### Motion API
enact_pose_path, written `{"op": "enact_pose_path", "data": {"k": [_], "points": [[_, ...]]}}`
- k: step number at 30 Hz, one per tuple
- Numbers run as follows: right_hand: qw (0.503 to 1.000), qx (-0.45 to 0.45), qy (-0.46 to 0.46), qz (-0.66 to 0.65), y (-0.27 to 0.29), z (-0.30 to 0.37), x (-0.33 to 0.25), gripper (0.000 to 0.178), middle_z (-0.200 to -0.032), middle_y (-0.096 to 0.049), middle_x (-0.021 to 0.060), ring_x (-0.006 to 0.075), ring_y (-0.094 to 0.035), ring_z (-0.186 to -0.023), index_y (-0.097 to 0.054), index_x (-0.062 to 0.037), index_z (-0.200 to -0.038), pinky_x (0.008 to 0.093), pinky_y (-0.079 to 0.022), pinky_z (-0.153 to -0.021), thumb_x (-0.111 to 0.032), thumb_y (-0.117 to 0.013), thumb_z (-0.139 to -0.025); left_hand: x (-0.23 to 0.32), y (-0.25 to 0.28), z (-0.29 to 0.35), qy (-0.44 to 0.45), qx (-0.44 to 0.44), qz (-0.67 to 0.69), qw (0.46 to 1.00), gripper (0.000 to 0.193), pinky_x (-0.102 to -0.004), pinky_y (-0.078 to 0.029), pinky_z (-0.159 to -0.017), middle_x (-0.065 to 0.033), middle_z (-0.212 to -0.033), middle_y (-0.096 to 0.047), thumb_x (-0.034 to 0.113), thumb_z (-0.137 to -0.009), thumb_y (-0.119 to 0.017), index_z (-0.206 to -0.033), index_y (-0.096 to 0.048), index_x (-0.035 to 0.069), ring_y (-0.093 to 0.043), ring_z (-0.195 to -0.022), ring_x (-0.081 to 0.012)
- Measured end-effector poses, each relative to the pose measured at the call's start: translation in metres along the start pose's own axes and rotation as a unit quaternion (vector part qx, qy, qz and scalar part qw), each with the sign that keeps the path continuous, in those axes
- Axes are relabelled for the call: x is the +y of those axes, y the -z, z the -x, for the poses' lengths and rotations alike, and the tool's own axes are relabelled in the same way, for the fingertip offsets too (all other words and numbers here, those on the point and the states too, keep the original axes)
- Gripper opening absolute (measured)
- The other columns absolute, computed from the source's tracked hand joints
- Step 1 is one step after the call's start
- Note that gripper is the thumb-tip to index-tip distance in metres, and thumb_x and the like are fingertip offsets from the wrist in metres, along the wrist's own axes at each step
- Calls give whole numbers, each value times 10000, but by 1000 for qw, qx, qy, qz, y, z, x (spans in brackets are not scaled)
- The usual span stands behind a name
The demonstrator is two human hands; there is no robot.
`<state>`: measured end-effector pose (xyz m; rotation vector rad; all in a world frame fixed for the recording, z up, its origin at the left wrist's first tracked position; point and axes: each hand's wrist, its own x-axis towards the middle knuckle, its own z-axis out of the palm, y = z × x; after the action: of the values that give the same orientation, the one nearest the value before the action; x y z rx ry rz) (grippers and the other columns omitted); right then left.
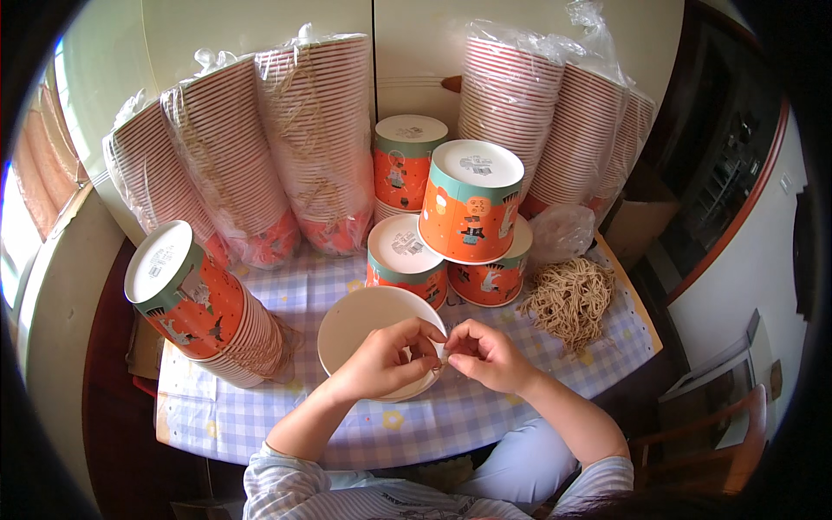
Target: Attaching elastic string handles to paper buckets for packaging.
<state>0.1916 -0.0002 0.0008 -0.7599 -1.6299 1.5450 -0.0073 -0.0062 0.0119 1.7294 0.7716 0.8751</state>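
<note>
A round paper bucket (355,325), white inside, stands mouth up at the table's front, tilted a little toward me. At the right side of its rim, my left hand (400,354) and my right hand (487,355) meet with their fingertips nearly touching. Both are closed in a pinch on a thin strand that looks like cord, mostly hidden by the fingers. Part of the bucket's wall lies behind my left hand and wrist. To the right of the hands sits a tangled pile of tan cords (570,303).
Upside-down orange and green buckets (471,212) are piled behind the open one. A leaning stack of nested buckets (204,303) stands at left. Tall plastic-wrapped stacks (316,130) line the back, with more wrapped stacks (511,104) at right. A checked cloth (329,425) covers the table.
</note>
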Motion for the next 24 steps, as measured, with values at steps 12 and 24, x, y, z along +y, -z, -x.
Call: {"op": "enact_pose_path", "data": {"k": [12,24], "points": [[975,6,109,193,1,-1,-8,88,-730,-567,8,52,-521,-628,-601,-32,-835,202,-427,-554,-68,-645,-768,-1,0,-1,0,-5,1,1000,265,-186,-411,-572,-24,-794,-595,7,-773,-575,-1014,-468,24,-561,-728,-65],[980,36,94,172,2,-3,-3,83,-734,-585,15,59,-528,-636,-596,-11,-833,209,-439,-572,-90,-609,-809,7,-3,1,-55,20,-217,974,142,-276,-460,-566,-61,-718,-610,122,-711,-636,-823,-606,41,-576,-607,-165]]}}
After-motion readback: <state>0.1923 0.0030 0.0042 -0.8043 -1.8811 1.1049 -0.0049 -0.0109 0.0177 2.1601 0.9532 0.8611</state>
